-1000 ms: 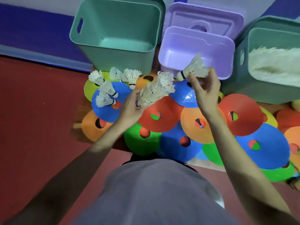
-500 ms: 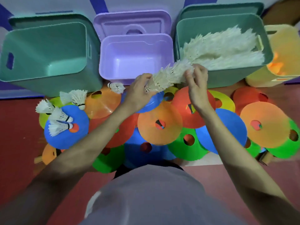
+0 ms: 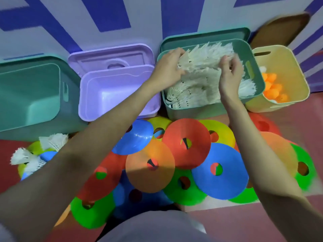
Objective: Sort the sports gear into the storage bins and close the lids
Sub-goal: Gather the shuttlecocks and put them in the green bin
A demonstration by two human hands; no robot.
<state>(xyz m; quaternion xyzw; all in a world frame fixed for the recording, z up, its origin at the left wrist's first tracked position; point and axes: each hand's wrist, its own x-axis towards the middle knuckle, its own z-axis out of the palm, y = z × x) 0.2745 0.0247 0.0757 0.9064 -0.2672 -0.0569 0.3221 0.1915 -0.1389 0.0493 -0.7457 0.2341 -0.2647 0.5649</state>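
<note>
Both my hands are over the right green bin (image 3: 259, 79), which is heaped with white shuttlecocks (image 3: 197, 91). My left hand (image 3: 167, 69) grips the near end of a stack of nested shuttlecocks (image 3: 204, 58) lying across the top of the heap. My right hand (image 3: 230, 74) has its fingers curled on the stack's feathered far end. Several loose shuttlecocks (image 3: 52, 140) lie on the floor at the left, partly hidden by my left forearm. Coloured disc cones (image 3: 187, 142) overlap in a pile in front of the bins.
An empty purple bin (image 3: 118, 110) and an empty green bin (image 3: 35, 119) stand to the left. A yellow bin (image 3: 297, 81) at the right holds orange balls (image 3: 272, 88). A purple lid (image 3: 111, 56) and a green lid (image 3: 206, 34) lean against the wall behind.
Both hands carried the shuttlecock stack forward and right, from above the cones to on top of the heap in the right green bin. The view turned right.
</note>
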